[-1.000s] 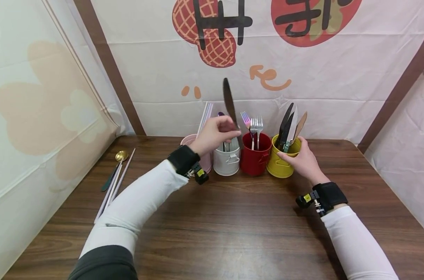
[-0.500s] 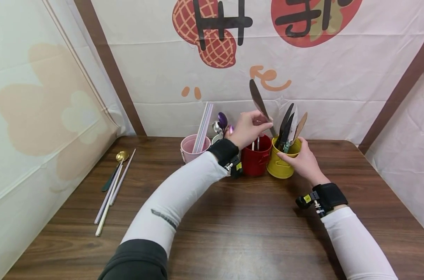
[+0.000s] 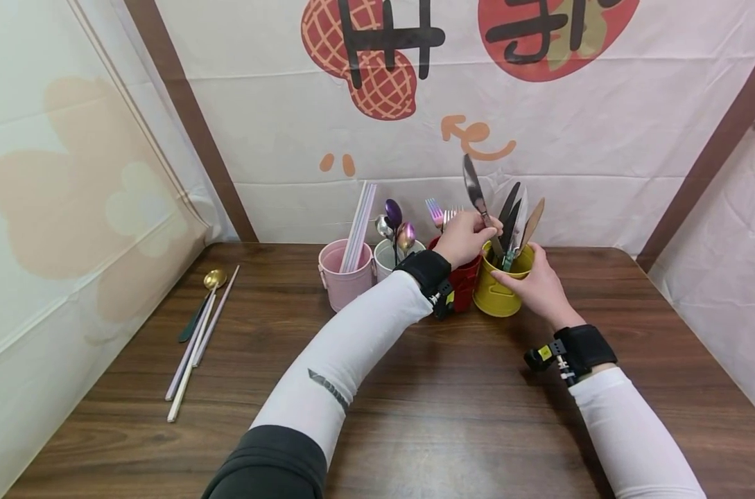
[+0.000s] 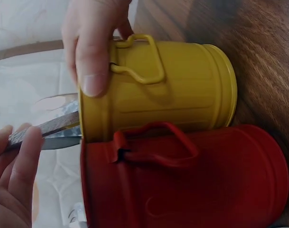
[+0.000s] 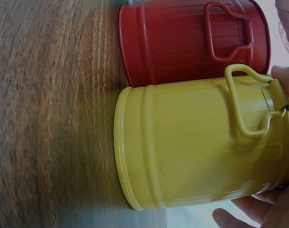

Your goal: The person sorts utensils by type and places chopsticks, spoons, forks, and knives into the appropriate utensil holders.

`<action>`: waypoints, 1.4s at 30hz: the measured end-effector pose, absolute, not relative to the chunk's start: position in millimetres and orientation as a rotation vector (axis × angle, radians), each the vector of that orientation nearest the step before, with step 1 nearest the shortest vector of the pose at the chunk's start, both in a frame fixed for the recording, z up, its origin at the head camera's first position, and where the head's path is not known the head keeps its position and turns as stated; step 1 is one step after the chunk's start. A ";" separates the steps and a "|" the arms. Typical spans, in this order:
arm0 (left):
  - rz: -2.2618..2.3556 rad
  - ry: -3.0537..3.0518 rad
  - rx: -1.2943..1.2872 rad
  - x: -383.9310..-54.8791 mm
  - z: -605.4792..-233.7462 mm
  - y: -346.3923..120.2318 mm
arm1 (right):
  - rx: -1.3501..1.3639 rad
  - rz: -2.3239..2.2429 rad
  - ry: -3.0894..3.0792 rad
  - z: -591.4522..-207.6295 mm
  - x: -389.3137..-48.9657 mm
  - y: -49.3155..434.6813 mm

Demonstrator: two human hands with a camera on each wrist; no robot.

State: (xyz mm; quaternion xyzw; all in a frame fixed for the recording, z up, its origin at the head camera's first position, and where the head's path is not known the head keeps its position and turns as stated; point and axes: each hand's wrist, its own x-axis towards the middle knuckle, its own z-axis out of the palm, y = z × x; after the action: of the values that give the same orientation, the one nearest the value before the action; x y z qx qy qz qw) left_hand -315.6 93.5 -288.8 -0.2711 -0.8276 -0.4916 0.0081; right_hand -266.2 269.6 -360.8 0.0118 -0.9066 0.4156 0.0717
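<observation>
My left hand pinches a table knife by its handle, blade up and tilted. In the left wrist view the knife's handle reaches the mouth of the yellow pail. Several knives, including dark ones and one with a wooden-coloured blade, stand in that pail. My right hand grips the yellow pail at its rim, with the thumb across the front. Left of it, partly behind my left hand, is a red pail with forks.
A pink pail with chopsticks and a white pail with spoons stand further left in the row. At the table's left lie chopsticks, a gold spoon and a dark-green utensil. A cloth wall rises behind.
My left hand has carried the knife rightwards, from above the white pail past the red pail to the yellow pail, and lowered it. The right hand has kept its grip there.
</observation>
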 end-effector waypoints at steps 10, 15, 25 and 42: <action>-1.139 -2.780 -0.716 -320.3 -299.2 104.8 | 0.068 1.201 -2.704 -363.5 -266.9 269.5; -1.022 -2.770 -0.680 -317.5 -302.5 110.0 | 0.078 1.214 -2.692 -364.8 -267.6 269.1; -0.744 -2.857 -0.529 -311.6 -308.6 115.7 | 0.074 1.214 -2.705 -367.2 -267.6 269.9; -0.680 -2.837 -0.568 -321.0 -308.7 113.8 | 0.071 1.220 -2.687 -365.6 -267.3 270.1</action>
State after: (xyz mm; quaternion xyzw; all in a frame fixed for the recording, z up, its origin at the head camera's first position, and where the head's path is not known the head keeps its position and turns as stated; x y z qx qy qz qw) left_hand -321.0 113.8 -308.7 -0.1906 -0.9511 -0.2280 0.0848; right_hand -267.3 270.1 -365.6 0.0241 -0.9061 0.4116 0.0946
